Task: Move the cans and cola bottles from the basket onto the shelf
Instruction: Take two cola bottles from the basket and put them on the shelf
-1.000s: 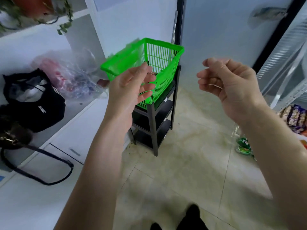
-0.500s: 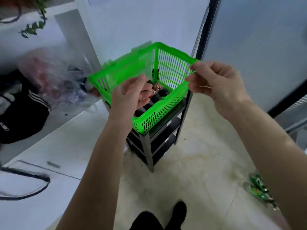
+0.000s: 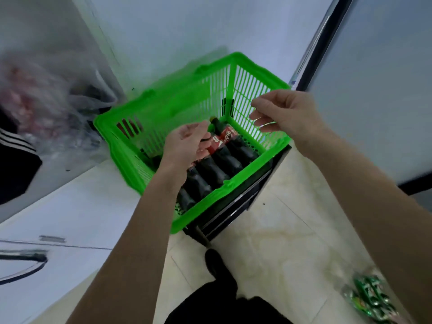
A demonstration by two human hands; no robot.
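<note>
Lying side by side in the green basket (image 3: pixel 236 181), the cola bottles (image 3: pixel 217 164) are being shown as a row of dark bodies, one with a red label turned upward. Nothing is being seen outside the basket yet, so the task is being judged as barely begun: every bottle in sight is still to be lifted out, and no cans are being made out among them. The basket itself is being carried on top of a dark shelf (image 3: pixel 224 220), whose lower tiers are mostly hidden beneath it.

The left hand (image 3: pixel 187 143) is being lowered inside the basket, its fingers curling over the neck end of the bottles; whether a bottle is actually being gripped cannot be told. The right hand (image 3: pixel 285 113) is being held above the basket's far right rim, fingers loosely bent and grasping nothing.

Left of the basket, a clear bag (image 3: pixel 39 108) and a black bag (image 3: pixel 14 164) are being blurred beyond detail. On the floor to the right of the basket, green packets (image 3: pixel 367 298) are being partly cut off by the frame's edge.
</note>
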